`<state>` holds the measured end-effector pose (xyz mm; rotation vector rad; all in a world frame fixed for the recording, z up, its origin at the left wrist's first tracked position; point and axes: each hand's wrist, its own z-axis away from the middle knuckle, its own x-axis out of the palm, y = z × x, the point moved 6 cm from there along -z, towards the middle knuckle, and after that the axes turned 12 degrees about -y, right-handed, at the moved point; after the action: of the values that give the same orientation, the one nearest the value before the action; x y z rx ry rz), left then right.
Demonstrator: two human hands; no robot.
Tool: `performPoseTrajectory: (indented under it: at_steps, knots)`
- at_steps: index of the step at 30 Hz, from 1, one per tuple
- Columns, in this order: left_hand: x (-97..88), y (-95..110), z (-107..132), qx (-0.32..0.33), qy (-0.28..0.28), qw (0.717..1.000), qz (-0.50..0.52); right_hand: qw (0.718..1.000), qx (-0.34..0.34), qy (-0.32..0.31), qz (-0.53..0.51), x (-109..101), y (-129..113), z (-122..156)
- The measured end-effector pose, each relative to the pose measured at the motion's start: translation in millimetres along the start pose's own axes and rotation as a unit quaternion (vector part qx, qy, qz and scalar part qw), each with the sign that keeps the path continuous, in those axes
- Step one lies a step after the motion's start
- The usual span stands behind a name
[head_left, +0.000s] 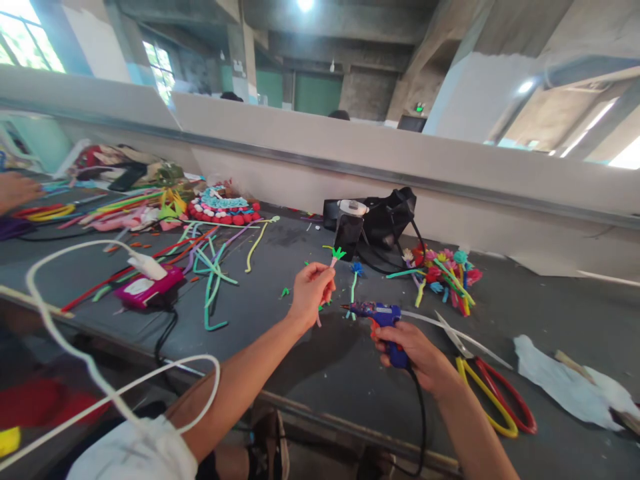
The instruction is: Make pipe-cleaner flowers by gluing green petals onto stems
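Between the pinched fingers of my left hand (311, 293) is a small pipe-cleaner flower (338, 255) with spiky green tips and a pinkish stem. My right hand (413, 350) grips a blue hot glue gun (377, 313) by its handle, with a finger near the orange trigger. The gun's nozzle points left, a short way below and right of my left hand, apart from the flower. A blue-topped flower with a green stem (353, 288) lies on the table just beyond the gun. Small green bits (285, 292) lie left of my left hand.
Scissors (487, 387) with red and yellow handles lie right of my right hand. Finished flowers (445, 273) are heaped at the back right, near a black bag (395, 217) and phone (349, 233). Loose pipe cleaners (213, 280) and a magenta power strip (150, 287) lie left. Another person's hand (17, 192) shows far left.
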<state>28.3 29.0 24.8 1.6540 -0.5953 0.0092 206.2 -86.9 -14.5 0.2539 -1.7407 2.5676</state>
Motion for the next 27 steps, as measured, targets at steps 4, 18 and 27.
performPoseTrajectory:
  at_steps: [4,18,27]
  knots:
    - [-4.4,3,-2,0.012,0.018,1.000,-0.003,0.997,-0.001,0.033,0.071,-10,-2,1]
    - [-15.4,-12,-11,-0.002,0.022,0.999,-0.041,0.972,-0.025,0.111,0.206,-52,3,24]
    - [-16.2,-11,-11,-0.004,0.026,0.999,-0.043,0.879,-0.041,0.204,0.430,-77,-1,35]
